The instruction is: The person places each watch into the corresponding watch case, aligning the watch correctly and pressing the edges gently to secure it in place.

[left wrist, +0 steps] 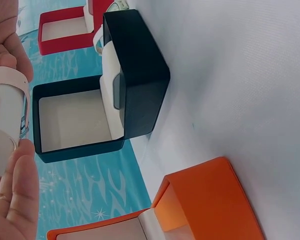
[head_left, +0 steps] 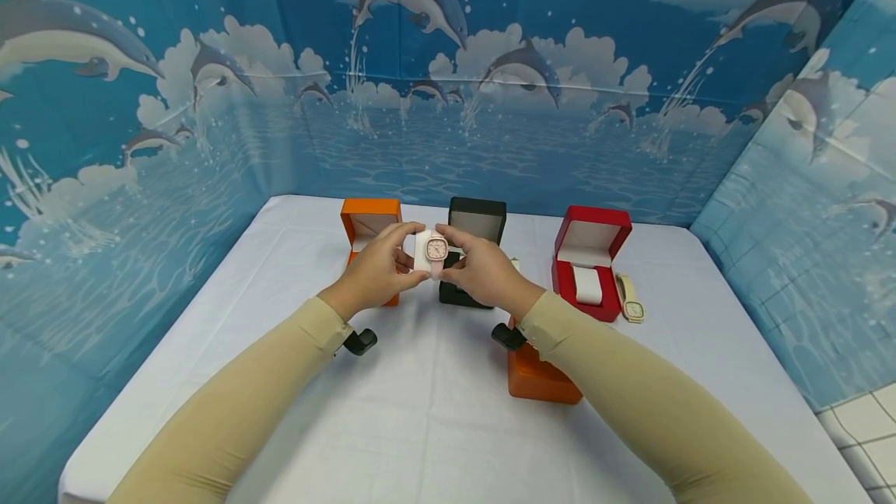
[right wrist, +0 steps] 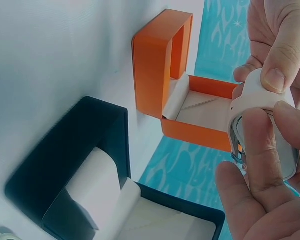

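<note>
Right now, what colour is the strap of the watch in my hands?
The strap is pale pink; it shows best in the left wrist view.

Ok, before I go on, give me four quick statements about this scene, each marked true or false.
1. The left hand and right hand together hold the pink-strapped watch on its white cushion. True.
2. The dark box stands left of the open orange box. False: it stands to its right.
3. A gold-toned watch lies right of the red box. True.
4. The red box is closed. False: its lid stands open.
</note>
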Available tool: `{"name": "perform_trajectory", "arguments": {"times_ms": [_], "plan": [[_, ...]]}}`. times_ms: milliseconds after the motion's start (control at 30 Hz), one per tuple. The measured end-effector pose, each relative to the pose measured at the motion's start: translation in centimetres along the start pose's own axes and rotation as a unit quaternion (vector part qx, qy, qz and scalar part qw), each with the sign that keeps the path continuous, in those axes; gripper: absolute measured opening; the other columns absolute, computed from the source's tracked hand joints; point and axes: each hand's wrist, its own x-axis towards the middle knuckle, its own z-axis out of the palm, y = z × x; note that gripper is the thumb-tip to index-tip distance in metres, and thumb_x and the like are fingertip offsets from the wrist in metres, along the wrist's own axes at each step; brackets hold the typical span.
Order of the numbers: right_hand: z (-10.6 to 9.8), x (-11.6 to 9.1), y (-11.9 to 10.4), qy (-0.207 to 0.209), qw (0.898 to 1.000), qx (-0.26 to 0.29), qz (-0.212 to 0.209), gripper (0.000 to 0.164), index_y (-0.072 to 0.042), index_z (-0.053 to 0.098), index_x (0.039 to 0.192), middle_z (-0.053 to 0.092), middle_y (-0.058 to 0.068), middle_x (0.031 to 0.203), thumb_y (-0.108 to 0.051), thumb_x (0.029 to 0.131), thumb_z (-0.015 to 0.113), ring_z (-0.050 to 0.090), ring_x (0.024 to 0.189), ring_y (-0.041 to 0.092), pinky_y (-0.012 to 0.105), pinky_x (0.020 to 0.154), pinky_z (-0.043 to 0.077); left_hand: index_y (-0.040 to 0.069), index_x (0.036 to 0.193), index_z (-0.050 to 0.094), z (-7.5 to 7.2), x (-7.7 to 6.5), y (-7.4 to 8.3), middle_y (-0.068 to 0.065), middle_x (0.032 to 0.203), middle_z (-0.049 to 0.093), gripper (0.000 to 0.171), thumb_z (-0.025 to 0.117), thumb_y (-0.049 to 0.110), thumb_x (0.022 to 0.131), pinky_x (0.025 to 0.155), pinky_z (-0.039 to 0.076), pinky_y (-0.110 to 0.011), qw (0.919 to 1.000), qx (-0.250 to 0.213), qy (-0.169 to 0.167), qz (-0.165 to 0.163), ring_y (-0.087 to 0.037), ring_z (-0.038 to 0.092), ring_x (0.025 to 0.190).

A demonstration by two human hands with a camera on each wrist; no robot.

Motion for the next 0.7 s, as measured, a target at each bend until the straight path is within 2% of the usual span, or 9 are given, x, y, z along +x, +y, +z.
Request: {"name": "perform_trajectory", "arguments": {"times_ms": [67,200,400,567,700], "plan": [[0.0,-0.02,-0.02,0.0,1.0,0.002,0.001,0.084,-0.025,0.037,0.165,0.067,0.008,0.139,-0.015,0.095,0.08,0.068,0.082,0.018,0.028,0.07,0.06,0.014,0.157,0.044,0.0,-0.02,-0.01,-0.01,0.156,0.046,0.076,0.083,0.022,0.093,0.087,0.063,-0.034,1.0,0.0,0.0,-0.001,-0.017,0.071,0.096],[0.01,-0.02,-0.05,-0.001,1.0,0.005,0.004,0.083,-0.025,0.036,0.165,0.069,0.009,0.133,-0.017,0.095,0.08,0.067,0.08,0.019,0.029,0.067,0.058,0.014,0.158,0.044,0.0,-0.03,-0.04,-0.01,0.157,0.046,0.076,0.083,0.022,0.093,0.087,0.063,-0.033,1.0,-0.002,0.0,-0.004,-0.017,0.071,0.096],[-0.01,0.0,-0.13,-0.001,1.0,0.004,0.003,0.083,-0.025,0.037,0.165,0.072,0.007,0.12,-0.018,0.095,0.08,0.065,0.079,0.019,0.029,0.064,0.056,0.014,0.158,0.044,-0.03,0.01,-0.17,-0.01,0.157,0.045,0.076,0.083,0.022,0.093,0.086,0.063,-0.033,1.0,-0.006,0.0,-0.005,-0.016,0.071,0.095],[-0.02,0.03,-0.24,-0.001,1.0,0.0,0.007,0.083,-0.027,0.037,0.165,0.073,0.004,0.098,-0.018,0.095,0.08,0.065,0.078,0.02,0.029,0.063,0.054,0.015,0.158,0.044,-0.03,0.02,-0.17,-0.009,0.157,0.045,0.075,0.083,0.022,0.093,0.086,0.063,-0.033,1.0,-0.005,0.0,-0.005,-0.016,0.07,0.095],[0.01,0.08,-0.32,0.001,1.0,-0.005,0.01,0.082,-0.028,0.037,0.165,0.073,0.004,0.097,-0.019,0.095,0.08,0.064,0.079,0.02,0.029,0.063,0.054,0.015,0.157,0.045,-0.07,-0.02,-0.14,-0.01,0.157,0.046,0.075,0.083,0.023,0.093,0.085,0.063,-0.033,1.0,-0.002,-0.001,-0.004,-0.017,0.07,0.095]]}}
